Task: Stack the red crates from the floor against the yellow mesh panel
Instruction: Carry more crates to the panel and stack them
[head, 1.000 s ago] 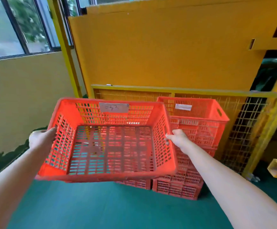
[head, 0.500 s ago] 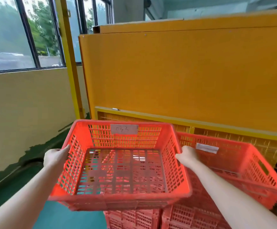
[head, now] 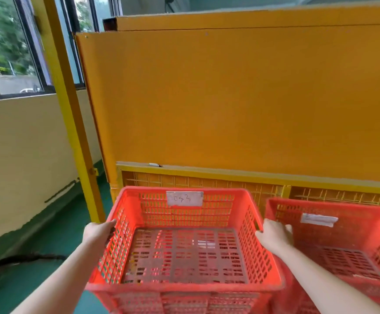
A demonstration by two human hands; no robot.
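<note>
Nearly stacked: left hand [head: 99, 232] and right hand [head: 273, 236] grip a crate [head: 184, 252] over the pile [head: 184, 302] by the mesh [head: 207, 181]

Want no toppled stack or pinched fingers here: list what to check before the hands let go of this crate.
1. Grip: left hand and right hand each hold a side wall of the held crate: ok.
2. Held crate level: ok, its rim looks even.
3. Seated squarely on the crate below: cannot tell, the joint is hidden.
4. Back wall close to the yellow mesh panel: cannot tell, the gap is hidden.
5. Right hand clear of the neighbouring crate: not ok, it sits in the narrow gap between the two crates.
6. Held crate empty: ok.
</note>
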